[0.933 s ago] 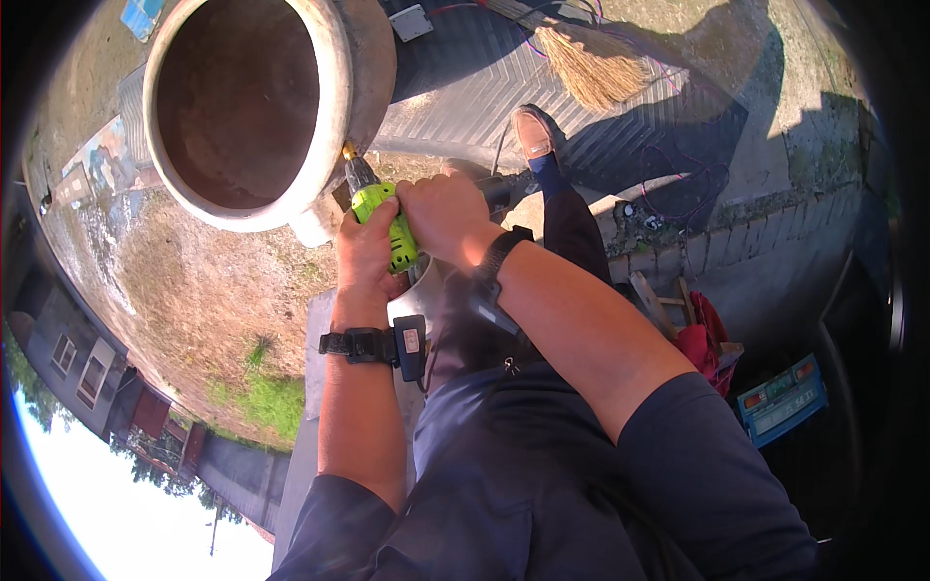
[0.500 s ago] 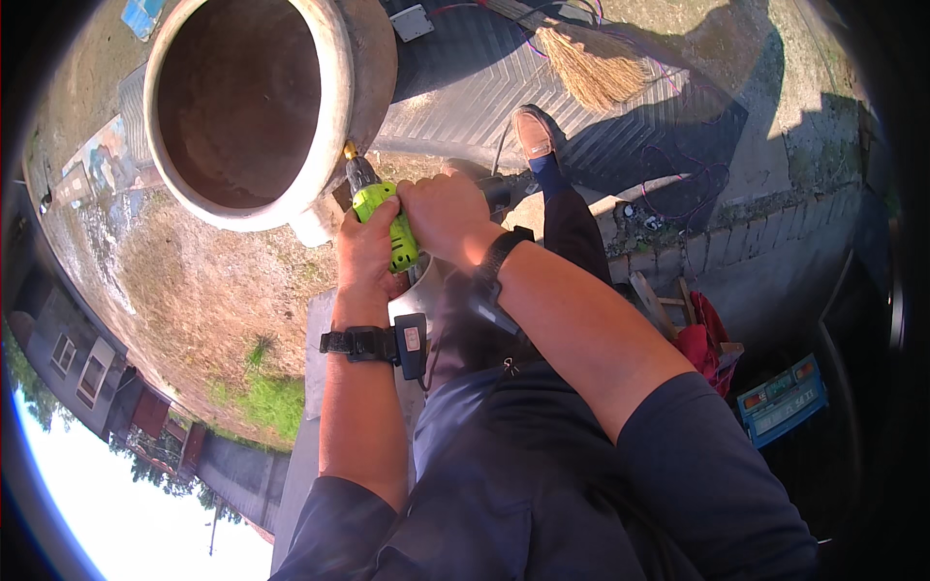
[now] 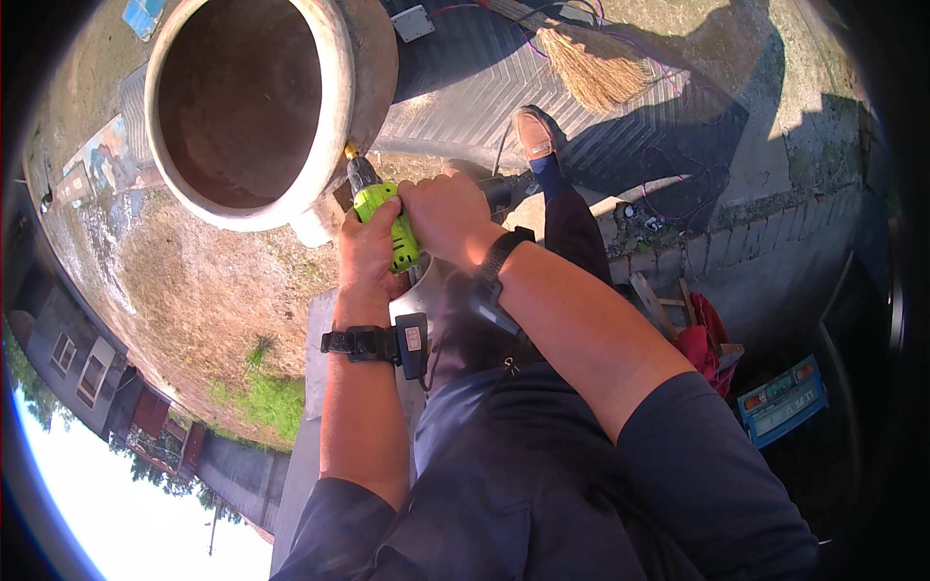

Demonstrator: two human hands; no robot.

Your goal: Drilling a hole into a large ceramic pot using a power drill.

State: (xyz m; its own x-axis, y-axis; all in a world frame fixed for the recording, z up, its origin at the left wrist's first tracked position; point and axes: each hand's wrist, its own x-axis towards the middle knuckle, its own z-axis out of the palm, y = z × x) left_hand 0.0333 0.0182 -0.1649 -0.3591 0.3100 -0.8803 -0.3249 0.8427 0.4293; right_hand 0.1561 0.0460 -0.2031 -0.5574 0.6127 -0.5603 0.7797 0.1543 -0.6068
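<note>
A bright green power drill [image 3: 389,225] is held between both my hands. Its dark chuck [image 3: 362,172] points up and left, and the brass-coloured tip [image 3: 351,150] meets the outer side of a big clay pot [image 3: 339,92], just below the pale rim. My left hand [image 3: 366,247] wraps the drill body from the left, thumb along the top. From the right, my right hand [image 3: 448,215] closes over the drill, its fingers curled and partly hidden. Part of a dark handle or tool part [image 3: 500,194] shows beyond the right hand.
A straw broom [image 3: 593,70] lies on the ridged paving at the upper right, near thin cables [image 3: 690,179]. My shoe [image 3: 533,134] stands beside the pot. Low on the right are a blue box [image 3: 783,401] and red cloth [image 3: 696,349]. Green weeds [image 3: 276,399] grow at left.
</note>
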